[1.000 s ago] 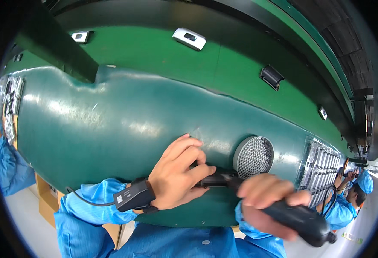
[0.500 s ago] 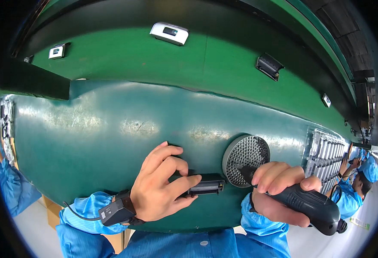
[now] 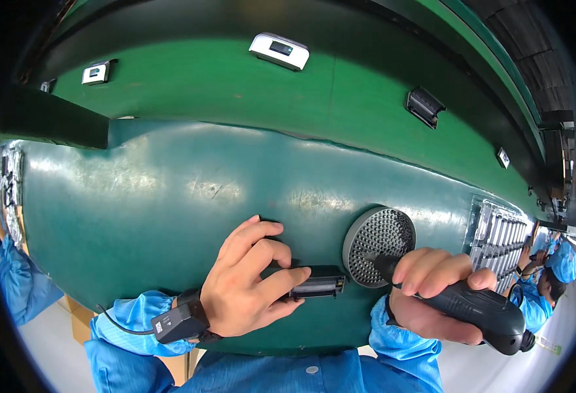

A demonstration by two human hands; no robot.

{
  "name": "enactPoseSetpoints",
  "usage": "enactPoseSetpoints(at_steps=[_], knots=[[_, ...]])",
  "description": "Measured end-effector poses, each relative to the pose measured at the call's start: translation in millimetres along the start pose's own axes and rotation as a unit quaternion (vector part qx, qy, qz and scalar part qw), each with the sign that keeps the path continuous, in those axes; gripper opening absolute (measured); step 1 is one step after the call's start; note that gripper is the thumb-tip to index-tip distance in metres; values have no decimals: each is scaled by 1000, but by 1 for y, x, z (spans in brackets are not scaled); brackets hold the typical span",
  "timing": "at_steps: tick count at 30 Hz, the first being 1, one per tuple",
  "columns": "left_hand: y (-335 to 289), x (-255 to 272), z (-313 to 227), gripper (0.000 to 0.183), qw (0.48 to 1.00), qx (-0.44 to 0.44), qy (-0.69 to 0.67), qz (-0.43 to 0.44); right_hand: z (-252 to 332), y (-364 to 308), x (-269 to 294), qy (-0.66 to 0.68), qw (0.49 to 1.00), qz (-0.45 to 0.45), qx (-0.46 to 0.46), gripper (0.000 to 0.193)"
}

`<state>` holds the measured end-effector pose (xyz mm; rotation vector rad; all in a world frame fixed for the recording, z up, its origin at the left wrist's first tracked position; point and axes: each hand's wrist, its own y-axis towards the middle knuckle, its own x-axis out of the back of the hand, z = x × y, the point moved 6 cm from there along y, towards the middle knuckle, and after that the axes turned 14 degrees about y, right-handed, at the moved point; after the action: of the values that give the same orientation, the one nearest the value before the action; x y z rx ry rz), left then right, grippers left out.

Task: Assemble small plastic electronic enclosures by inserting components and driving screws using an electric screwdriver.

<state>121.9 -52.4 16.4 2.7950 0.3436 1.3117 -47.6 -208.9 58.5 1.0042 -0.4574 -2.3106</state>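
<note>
My left hand grips a small black plastic housing that lies on the dark green mat. Thumb and fingers press on its left end, while its right end sticks out bare. Wrapped in my right hand is a black electric screwdriver, its body pointing down to the right. The screwdriver's nose reaches over a round grey dish, whose inside is full of small holes. The tip of the bit is too dark and small to make out. A black box-shaped device is strapped on my left wrist.
On the green conveyor belt beyond the mat lie a white-fronted device, a black housing and smaller white units. Clear plastic trays with parts stand at the right. A person in blue works beyond them; another sleeve shows at left.
The devices on the belt have shifted to the right. My left hand keeps its hold on the housing, and the screwdriver stays at the dish with only slight movement.
</note>
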Motion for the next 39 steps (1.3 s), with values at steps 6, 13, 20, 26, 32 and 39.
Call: enactPoseSetpoints(at_steps=[6,13,20,26,32,39], knots=[[3,5,-2,47,1000,-8,5,10,18,5,-4,44,998,-30,-20,67],[-6,11,-12,45,995,-54,53,-64,19,-3,-24,146,983,-68,-86,66],[-18,11,-28,24,997,-27,2,-78,7,-14,-45,193,971,-67,-127,65],[-20,10,-25,20,996,-26,-9,-89,8,-15,-49,197,969,-52,-138,65],[-20,17,-16,20,996,-32,-21,-81,1,-13,-54,181,972,-48,-142,65],[-20,12,-11,21,996,-30,-38,-76,-3,-15,-53,199,965,-72,-153,66]])
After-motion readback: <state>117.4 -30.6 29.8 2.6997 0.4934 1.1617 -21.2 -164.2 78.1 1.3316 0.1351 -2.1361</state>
